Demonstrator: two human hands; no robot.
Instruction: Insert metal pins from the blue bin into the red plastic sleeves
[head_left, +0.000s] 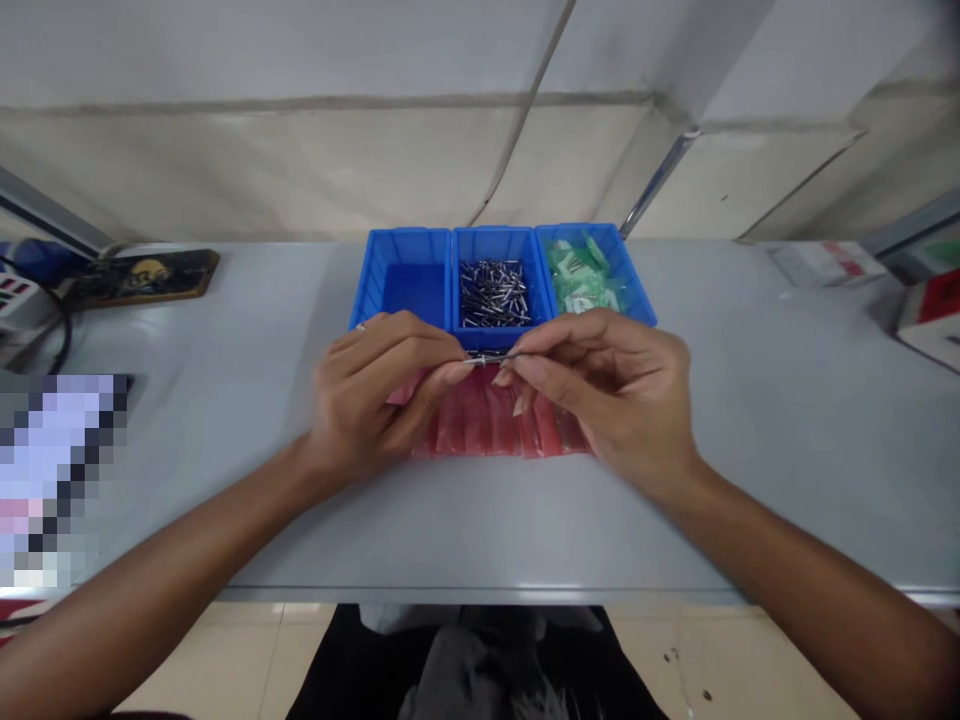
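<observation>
Between my two hands is a thin, dark-and-silver metal pin (487, 359), held roughly level above the table. The thumb and forefinger of my left hand (390, 385) pinch its left end. At the other end, my right hand (619, 395) grips it with thumb and fingertips, the remaining fingers curled loosely. Below the hands lies a row of pink-red plastic pouches (480, 420), partly covered by them. Just beyond, a blue bin (493, 338) holds many small metal pins that look similar.
Left of the pin bin stands another blue bin (409, 245); to its right, a third bin (637, 290) holds green-and-white packets. A phone (154, 278) lies at the back left, a blurred-out screen (56, 460) nearer. Boxes (829, 263) stand at right, against the wall side.
</observation>
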